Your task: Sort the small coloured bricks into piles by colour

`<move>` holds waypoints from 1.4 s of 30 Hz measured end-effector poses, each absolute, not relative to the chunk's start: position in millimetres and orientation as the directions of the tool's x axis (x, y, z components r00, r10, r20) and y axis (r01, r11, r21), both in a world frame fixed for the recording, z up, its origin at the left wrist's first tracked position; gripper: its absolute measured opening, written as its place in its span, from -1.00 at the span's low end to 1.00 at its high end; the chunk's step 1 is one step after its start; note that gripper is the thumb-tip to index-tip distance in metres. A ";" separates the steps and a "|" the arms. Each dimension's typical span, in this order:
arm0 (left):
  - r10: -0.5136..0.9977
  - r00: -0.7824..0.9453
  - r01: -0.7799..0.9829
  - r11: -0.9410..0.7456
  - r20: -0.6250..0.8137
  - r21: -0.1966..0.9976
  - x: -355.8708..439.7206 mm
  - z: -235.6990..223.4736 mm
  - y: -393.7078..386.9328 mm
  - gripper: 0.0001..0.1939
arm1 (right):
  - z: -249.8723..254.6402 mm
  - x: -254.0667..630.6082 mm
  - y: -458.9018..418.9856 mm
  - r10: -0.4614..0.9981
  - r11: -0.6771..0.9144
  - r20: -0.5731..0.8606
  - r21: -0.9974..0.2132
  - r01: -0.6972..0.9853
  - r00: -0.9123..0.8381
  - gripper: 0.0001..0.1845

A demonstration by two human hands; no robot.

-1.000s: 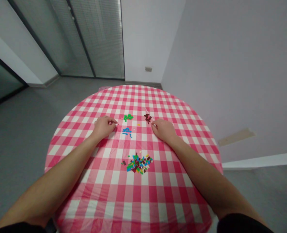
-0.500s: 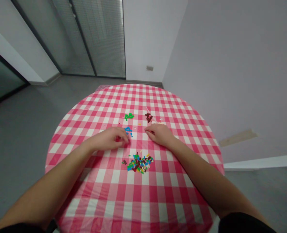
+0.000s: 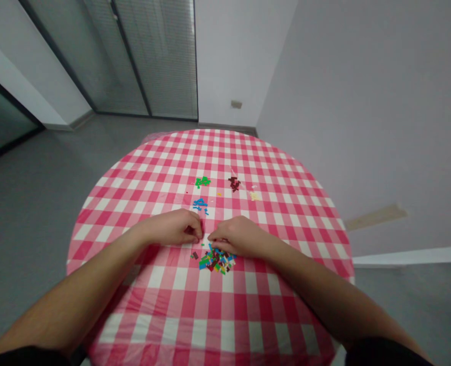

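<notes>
Viewing from the head camera, the left hand [image 3: 174, 229] is resting on the checked cloth of the round worktop [image 3: 107, 223], its fingers [image 3: 197, 230] curling tightly together; whether they are pinching a brick is hidden. The right hand [image 3: 236, 238] is arching over the brick pile [image 3: 216, 261], its fingers [image 3: 214, 240] bunching at the pile's far edge; any grip cannot be told. The pile is lying just below both hands, toward the person, its long axis running side to side, and the right hand is nearer. Blue bricks [image 3: 200, 204], green bricks [image 3: 203, 182] and dark red bricks [image 3: 233, 183] are lying in separate clusters beyond the hands.
</notes>
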State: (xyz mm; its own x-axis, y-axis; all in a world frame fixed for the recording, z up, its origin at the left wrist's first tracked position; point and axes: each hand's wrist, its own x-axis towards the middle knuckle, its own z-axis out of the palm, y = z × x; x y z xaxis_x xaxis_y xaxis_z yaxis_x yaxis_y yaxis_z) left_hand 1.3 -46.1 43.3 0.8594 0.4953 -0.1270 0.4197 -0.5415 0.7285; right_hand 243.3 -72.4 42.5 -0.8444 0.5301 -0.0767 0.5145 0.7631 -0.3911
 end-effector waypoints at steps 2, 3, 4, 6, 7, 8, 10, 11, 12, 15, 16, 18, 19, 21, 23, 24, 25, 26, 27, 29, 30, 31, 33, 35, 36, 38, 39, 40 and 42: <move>0.496 0.858 0.420 -0.532 -0.130 0.735 2.1 42.4 -45.9 -0.80 | 41.4 241.0 -73.8 0.523 0.770 -0.085 -0.380 0.513 -0.848 -0.79; 0.497 0.858 0.417 -0.529 -0.129 0.739 2.3 42.1 -45.6 -0.80 | 40.8 240.3 -74.5 0.515 0.773 -0.085 -0.384 0.505 -0.853 -0.79; 0.498 0.858 0.414 -0.525 -0.127 0.743 2.3 41.9 -45.3 -0.81 | 40.4 239.7 -75.3 0.504 0.777 -0.084 -0.392 0.494 -0.860 -0.79; 0.502 0.856 0.412 -0.512 -0.127 0.754 2.1 42.0 -44.5 -0.81 | 39.5 238.8 -77.1 0.483 0.785 -0.084 -0.400 0.473 -0.872 -0.77; 0.506 0.852 0.415 -0.504 -0.130 0.758 1.9 42.2 -44.2 -0.81 | 39.0 238.2 -78.0 0.480 0.787 -0.086 -0.398 0.472 -0.873 -0.76; 0.509 0.850 0.420 -0.496 -0.137 0.760 1.8 42.4 -43.9 -0.81 | 38.4 237.5 -78.9 0.482 0.787 -0.088 -0.394 0.475 -0.872 -0.75; 0.509 0.848 0.427 -0.489 -0.149 0.761 1.7 42.7 -43.6 -0.80 | 37.3 235.8 -80.2 0.490 0.785 -0.094 -0.385 0.486 -0.866 -0.75; 0.510 0.847 0.429 -0.486 -0.152 0.761 1.8 42.7 -43.5 -0.80 | 37.1 234.9 -80.7 0.493 0.785 -0.097 -0.379 0.490 -0.865 -0.76; 0.510 0.847 0.428 -0.483 -0.151 0.764 1.8 42.6 -43.4 -0.80 | 37.2 234.0 -81.0 0.492 0.786 -0.102 -0.374 0.492 -0.864 -0.77; 0.517 0.844 0.418 -0.467 -0.143 0.779 2.2 41.4 -43.1 -0.82 | 40.2 232.0 -82.0 0.493 0.782 -0.123 -0.371 0.501 -0.861 -0.79; 0.520 0.842 0.417 -0.463 -0.141 0.782 2.3 40.9 -43.1 -0.82 | 41.8 231.7 -82.3 0.500 0.772 -0.131 -0.382 0.509 -0.856 -0.79; 0.524 0.840 0.419 -0.460 -0.142 0.783 2.6 40.1 -43.1 -0.82 | 44.7 231.7 -82.6 0.521 0.740 -0.143 -0.415 0.529 -0.841 -0.82; 0.525 0.838 0.423 -0.460 -0.145 0.781 2.7 40.0 -43.1 -0.82 | 45.4 231.9 -82.6 0.531 0.724 -0.145 -0.434 0.536 -0.835 -0.84; 0.522 0.839 0.428 -0.459 -0.153 0.779 2.7 40.4 -43.3 -0.82 | 44.7 232.3 -81.9 0.541 0.702 -0.132 -0.474 0.532 -0.831 -0.87; 0.515 0.843 0.422 -0.451 -0.157 0.786 2.5 40.7 -43.4 -0.82 | 41.4 232.9 -79.8 0.532 0.693 -0.101 -0.518 0.501 -0.840 -0.89; 0.514 0.843 0.417 -0.441 -0.157 0.795 2.5 40.5 -43.3 -0.83 | 39.2 233.3 -78.3 0.535 0.688 -0.078 -0.539 0.487 -0.841 -0.89; 0.520 0.840 0.411 -0.428 -0.153 0.805 2.6 39.8 -43.0 -0.84 | 36.9 233.9 -76.4 0.550 0.679 -0.047 -0.556 0.479 -0.834 -0.89; 0.539 0.831 0.405 -0.412 -0.141 0.816 2.9 38.4 -42.5 -0.85 | 34.6 234.7 -74.4 0.582 0.666 -0.009 -0.568 0.483 -0.813 -0.89; 0.571 0.812 0.401 -0.395 -0.121 0.826 3.5 36.4 -41.8 -0.86 | 32.6 235.7 -72.3 0.627 0.649 0.033 -0.574 0.498 -0.779 -0.89; 0.659 0.750 0.399 -0.378 -0.060 0.835 5.6 30.8 -40.2 -0.85 | 29.4 238.1 -68.3 0.722 0.611 0.114 -0.568 0.552 -0.682 -0.88; 0.700 0.713 0.399 -0.379 -0.023 0.835 7.1 27.7 -39.4 -0.84 | 28.3 239.3 -66.6 0.756 0.594 0.141 -0.558 0.579 -0.639 -0.86; 0.731 0.682 0.399 -0.386 0.012 0.832 8.7 24.8 -38.9 -0.84 | 27.6 240.4 -65.3 0.777 0.582 0.154 -0.547 0.602 -0.611 -0.85; 0.757 0.650 0.392 -0.411 0.068 0.823 11.9 20.7 -38.7 -0.83 | 27.0 242.0 -63.5 0.788 0.576 0.152 -0.524 0.628 -0.596 -0.84; 0.761 0.638 0.374 -0.440 0.118 0.816 14.4 19.9 -39.6 -0.83 | 27.8 242.7 -62.7 0.783 0.580 0.137 -0.515 0.631 -0.607 -0.82; 0.761 0.633 0.367 -0.455 0.141 0.811 15.3 20.6 -40.4 -0.82 | 28.5 242.7 -62.6 0.783 0.579 0.130 -0.512 0.635 -0.609 -0.82; 0.770 0.612 0.368 -0.478 0.179 0.798 16.4 23.0 -42.0 -0.83 | 30.3 242.3 -62.8 0.793 0.564 0.112 -0.504 0.654 -0.598 -0.82; 0.775 0.603 0.373 -0.485 0.190 0.791 16.6 24.3 -42.8 -0.84 | 31.2 242.0 -63.1 0.801 0.555 0.100 -0.496 0.668 -0.591 -0.82; 0.778 0.596 0.379 -0.490 0.197 0.785 16.8 25.5 -43.4 -0.85 | 31.9 241.5 -63.4 0.806 0.547 0.087 -0.488 0.680 -0.586 -0.82; 0.779 0.593 0.388 -0.500 0.206 0.775 16.8 26.8 -44.4 -0.85 | 32.7 240.4 -64.0 0.809 0.541 0.067 -0.473 0.695 -0.585 -0.83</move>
State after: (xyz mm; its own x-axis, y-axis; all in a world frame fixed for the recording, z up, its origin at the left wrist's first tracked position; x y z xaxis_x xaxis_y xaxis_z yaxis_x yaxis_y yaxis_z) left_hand 16.8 -44.4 26.8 0.5927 0.7787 0.2056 0.3878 -0.4996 0.7746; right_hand 240.4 -64.0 32.7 -0.5845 0.8086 0.0667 0.6950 0.5415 -0.4730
